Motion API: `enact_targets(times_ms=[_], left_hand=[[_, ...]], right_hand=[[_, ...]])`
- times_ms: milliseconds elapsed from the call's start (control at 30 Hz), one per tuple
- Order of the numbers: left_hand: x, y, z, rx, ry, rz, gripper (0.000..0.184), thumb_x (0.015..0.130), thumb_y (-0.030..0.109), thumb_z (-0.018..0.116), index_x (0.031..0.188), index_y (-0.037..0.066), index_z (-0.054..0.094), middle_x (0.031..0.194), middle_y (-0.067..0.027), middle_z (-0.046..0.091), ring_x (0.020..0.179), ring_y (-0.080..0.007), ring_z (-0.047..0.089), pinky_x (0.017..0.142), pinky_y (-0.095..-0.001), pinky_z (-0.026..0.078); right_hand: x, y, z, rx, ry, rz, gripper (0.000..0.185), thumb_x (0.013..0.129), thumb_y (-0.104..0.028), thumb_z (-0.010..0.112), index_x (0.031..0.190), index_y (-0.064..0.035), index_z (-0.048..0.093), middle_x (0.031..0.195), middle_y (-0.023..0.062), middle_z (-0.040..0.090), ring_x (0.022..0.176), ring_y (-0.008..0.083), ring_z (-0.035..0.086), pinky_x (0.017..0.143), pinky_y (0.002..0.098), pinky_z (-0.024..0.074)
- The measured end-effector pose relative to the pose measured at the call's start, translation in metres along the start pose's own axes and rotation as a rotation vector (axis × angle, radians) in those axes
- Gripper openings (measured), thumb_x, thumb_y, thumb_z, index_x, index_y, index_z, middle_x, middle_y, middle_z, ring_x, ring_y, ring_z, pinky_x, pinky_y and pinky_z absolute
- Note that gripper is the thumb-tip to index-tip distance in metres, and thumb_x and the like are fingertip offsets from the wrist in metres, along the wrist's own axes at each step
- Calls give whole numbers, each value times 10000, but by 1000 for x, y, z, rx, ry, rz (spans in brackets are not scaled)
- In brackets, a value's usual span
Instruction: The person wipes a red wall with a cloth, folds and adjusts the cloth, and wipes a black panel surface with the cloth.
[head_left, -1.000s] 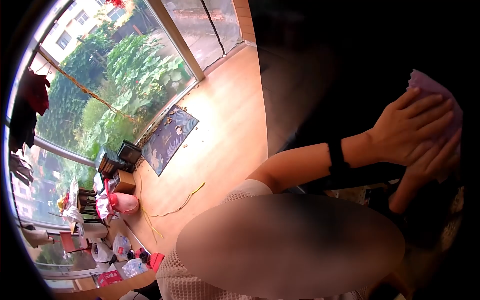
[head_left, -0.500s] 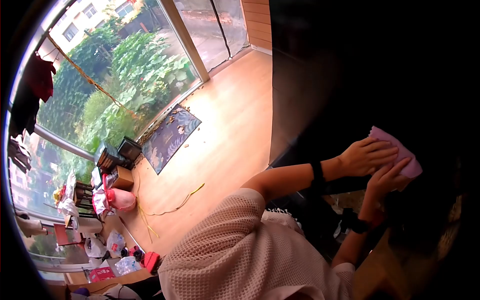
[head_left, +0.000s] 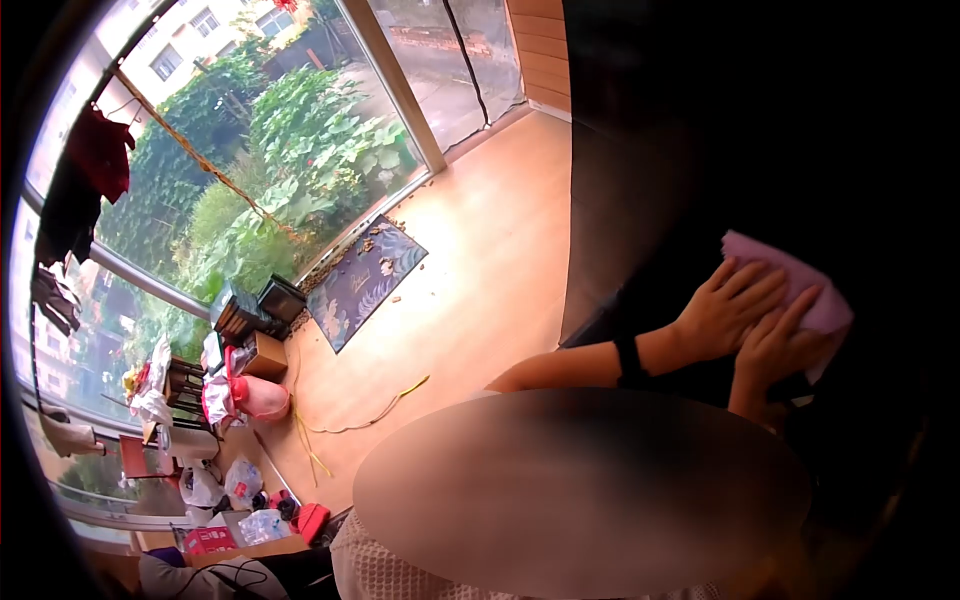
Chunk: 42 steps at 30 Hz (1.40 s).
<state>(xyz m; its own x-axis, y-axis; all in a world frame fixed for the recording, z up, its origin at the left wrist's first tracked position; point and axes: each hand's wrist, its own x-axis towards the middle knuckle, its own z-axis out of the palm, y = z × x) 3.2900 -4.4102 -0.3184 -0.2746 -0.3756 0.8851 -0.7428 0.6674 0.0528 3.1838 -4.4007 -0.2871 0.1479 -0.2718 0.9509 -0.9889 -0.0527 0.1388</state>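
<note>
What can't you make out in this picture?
All in the head view:
Parts of the cloth: covered by the left hand and right hand.
Whatever lies beneath it: hidden by it and darkness.
Most of the shirt: behind a blurred oval.
Lettering on the mat: too small.

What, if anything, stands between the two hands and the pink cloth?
Nothing visible does: the left hand and the right hand both appear to lie directly on the pink cloth. What is beneath it is too dark to tell.

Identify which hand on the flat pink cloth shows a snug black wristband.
The left hand, farther left in the picture: the snug black wristband shows just behind it. The right hand shows none, though blur hides what lies below.
</note>
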Motion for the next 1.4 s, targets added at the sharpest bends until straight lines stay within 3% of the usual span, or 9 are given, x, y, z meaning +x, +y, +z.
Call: enact_targets(times_ms=[133,267,467,767,867,1133,1200,1300,1400], left_hand=[[-51,-24,12,23,-75,-88,438,821,257,436,1212,61,458,1316,-130,369,1218,-334,316,1034,-506,166],[26,-58,-35,98,50,-38,460,849,274,381,1241,39,426,1343,-144,346,1260,-340,273,1047,-494,133],[124,-96,-99,90,153,130,484,858,293,353,1282,62,392,1366,-156,311,1277,-340,249,1055,-480,104],[-71,-137,-17,142,-49,-45,433,819,274,421,1154,5,477,1297,-236,351,1201,-441,298,993,-565,185],[-59,-142,-35,194,-74,-16,403,816,254,439,1150,34,489,1258,-179,415,1142,-364,385,981,-503,247],[91,-173,-111,218,151,36,490,838,269,407,1262,23,404,1359,-164,319,1237,-384,288,1011,-512,177],[100,-177,-114,183,179,65,480,831,265,422,1245,21,421,1348,-161,333,1225,-383,298,997,-525,198],[81,-178,-111,233,83,36,461,828,263,435,1217,17,446,1326,-184,348,1208,-410,302,977,-552,218],[13,-183,-81,242,20,-23,450,820,267,448,1190,11,464,1280,-237,366,1171,-459,313,952,-595,225]], right_hand=[[-42,-33,19,-7,-152,12,420,890,-273,376,1291,-155,419,1171,165,399,1059,317,450,874,494,351],[47,-46,11,-9,-43,-58,429,894,-316,386,1306,-195,401,1133,111,456,1066,262,471,900,445,353],[147,-75,8,122,126,149,423,900,-325,381,1320,-275,364,1123,78,460,1094,218,464,964,471,314],[-15,-133,52,85,-199,-27,413,904,-292,377,1277,-125,429,1188,164,399,1071,324,450,872,493,337],[-9,-147,55,101,-167,38,364,895,-278,399,1215,-139,505,1132,168,437,1029,317,456,820,452,328],[145,-170,35,168,-15,198,410,874,-359,403,1261,-245,473,1210,160,423,1181,296,382,980,469,177],[153,-174,46,183,145,203,445,895,-327,346,1306,-169,410,1133,160,414,1132,309,399,962,523,216],[131,-173,52,192,126,187,345,885,-322,403,1185,-242,554,1131,117,459,1067,292,458,884,455,283],[74,-179,59,215,-43,94,316,872,-266,437,1151,-236,581,980,103,475,948,279,480,787,428,316]])
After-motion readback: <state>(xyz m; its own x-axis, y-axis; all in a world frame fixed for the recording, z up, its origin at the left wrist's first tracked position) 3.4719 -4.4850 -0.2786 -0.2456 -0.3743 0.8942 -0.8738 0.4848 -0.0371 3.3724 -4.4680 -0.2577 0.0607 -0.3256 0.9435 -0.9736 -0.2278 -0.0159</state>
